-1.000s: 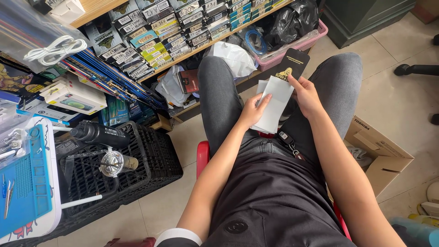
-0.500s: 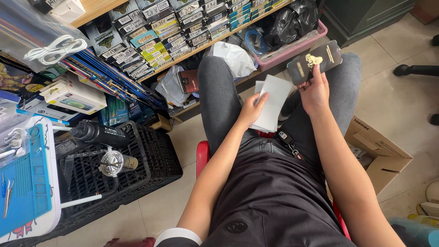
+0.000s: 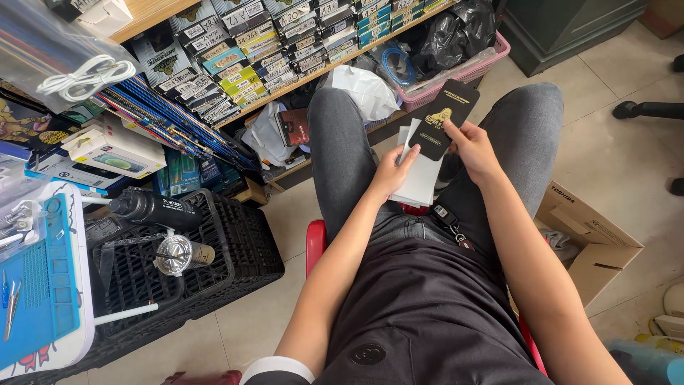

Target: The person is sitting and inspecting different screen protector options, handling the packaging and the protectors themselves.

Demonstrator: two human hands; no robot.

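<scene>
I sit on a red stool with both hands between my knees. My left hand [image 3: 390,172] grips a stack of flat white packets [image 3: 420,182] by its left edge. My right hand [image 3: 472,150] pinches a flat black packet with a gold emblem [image 3: 442,119] at its lower right side. The black packet lies tilted over the top of the white stack, its upper end pointing toward the shelf. Keys [image 3: 449,219] hang at my waist below the stack.
A low shelf [image 3: 285,43] packed with small labelled boxes runs across the top. A pink basket [image 3: 456,75] with black bags stands behind my right knee. A black crate [image 3: 214,249] with a bottle is at left, an open cardboard box [image 3: 591,235] at right.
My right hand swung the black packet out to the right and up, then brought it back down onto the top of the white stack. My left hand stayed put.
</scene>
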